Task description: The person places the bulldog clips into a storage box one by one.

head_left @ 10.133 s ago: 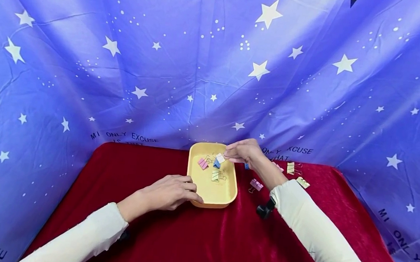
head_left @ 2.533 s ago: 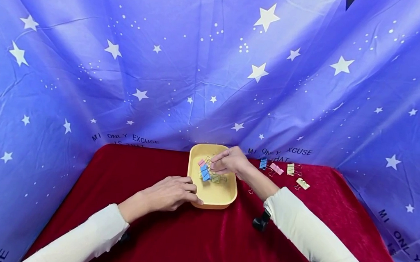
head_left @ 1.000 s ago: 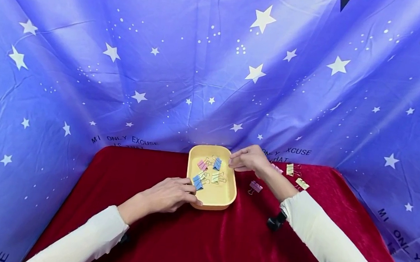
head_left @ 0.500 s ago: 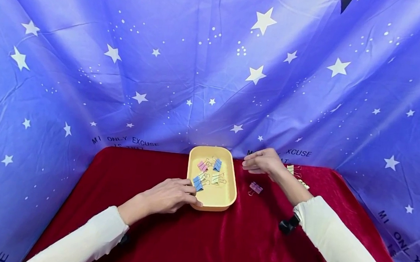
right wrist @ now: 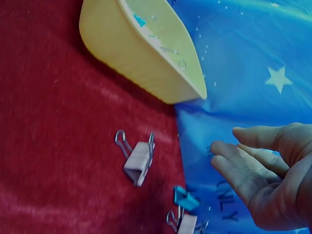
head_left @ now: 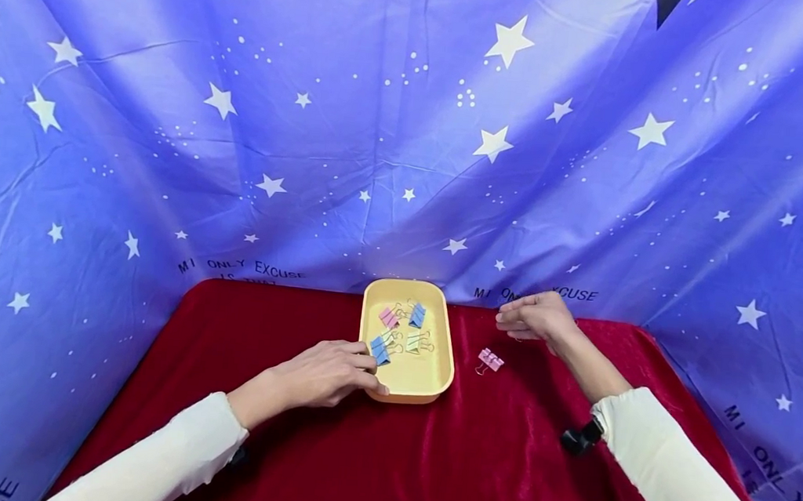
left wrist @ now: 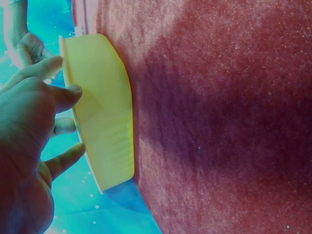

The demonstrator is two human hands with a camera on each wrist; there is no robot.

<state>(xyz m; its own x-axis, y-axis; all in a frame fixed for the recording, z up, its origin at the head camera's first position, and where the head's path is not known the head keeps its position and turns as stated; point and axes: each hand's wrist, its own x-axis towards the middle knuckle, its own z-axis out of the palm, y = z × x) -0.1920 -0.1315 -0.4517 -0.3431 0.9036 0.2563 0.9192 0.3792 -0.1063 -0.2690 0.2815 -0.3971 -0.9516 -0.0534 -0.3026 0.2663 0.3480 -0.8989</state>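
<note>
My left hand [head_left: 327,372] holds the near-left rim of a yellow plastic box [head_left: 408,389]; its fingertips meet the rim and outer wall in the left wrist view. Inside lie several binder clips: a pink clip [head_left: 390,317], a blue clip [head_left: 417,315], a cream clip [head_left: 417,344] and another blue clip [head_left: 380,350] partly behind my fingers. To the right of the box, my right hand [head_left: 538,319] hovers with nothing in it, fingers fairly straight. A pink binder clip [head_left: 491,360] lies on the cloth nearby. The right wrist view also shows a blue clip [right wrist: 185,198] and a pinkish clip [right wrist: 187,224].
Dark red velvet cloth [head_left: 272,453] covers the table. Blue star-printed fabric [head_left: 355,121] hangs behind and at both sides, meeting the table's back edge just behind the box. From the head, my right hand hides the clips at the back right.
One second ago my right hand was beside the box's right rim; it has moved rightward, now covering the back-right clips. Earlier a second blue clip was put in the box. My left hand has stayed.
</note>
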